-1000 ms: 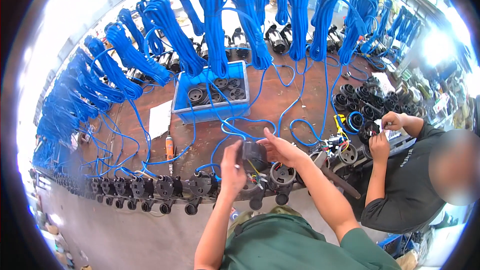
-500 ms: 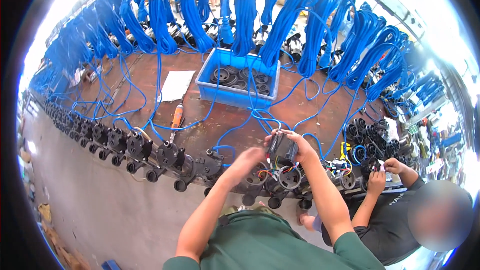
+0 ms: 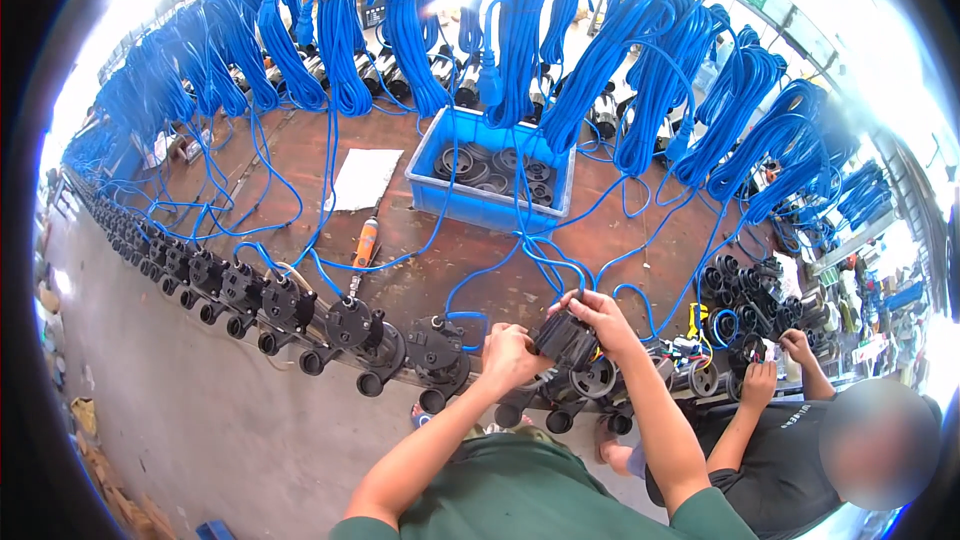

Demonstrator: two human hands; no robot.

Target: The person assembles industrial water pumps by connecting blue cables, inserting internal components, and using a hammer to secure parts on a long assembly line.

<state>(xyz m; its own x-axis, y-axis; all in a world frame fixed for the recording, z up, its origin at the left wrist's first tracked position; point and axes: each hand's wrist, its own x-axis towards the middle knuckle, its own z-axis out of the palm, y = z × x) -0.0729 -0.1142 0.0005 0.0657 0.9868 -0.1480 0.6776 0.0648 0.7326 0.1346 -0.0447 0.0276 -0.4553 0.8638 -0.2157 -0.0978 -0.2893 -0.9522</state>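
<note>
A black plastic housing with a blue cable running into it is held by my right hand, fingers wrapped round its top and far side. Against the housing's left side is my left hand, its fingers curled closed; what they pinch is hidden. Just beneath, a round open motor body stands in the row along the table edge, partly covered by my hands. To the left of my left hand sits a motor unit with a black cap.
A blue crate of black rings stands on the brown table. An orange screwdriver lies near a white sheet. Coiled blue cables hang across the back. At the right, a co-worker handles a black part.
My left hand has moved in against the housing, which now sits tilted and lower. The view has shifted slightly, so the table appears further right.
</note>
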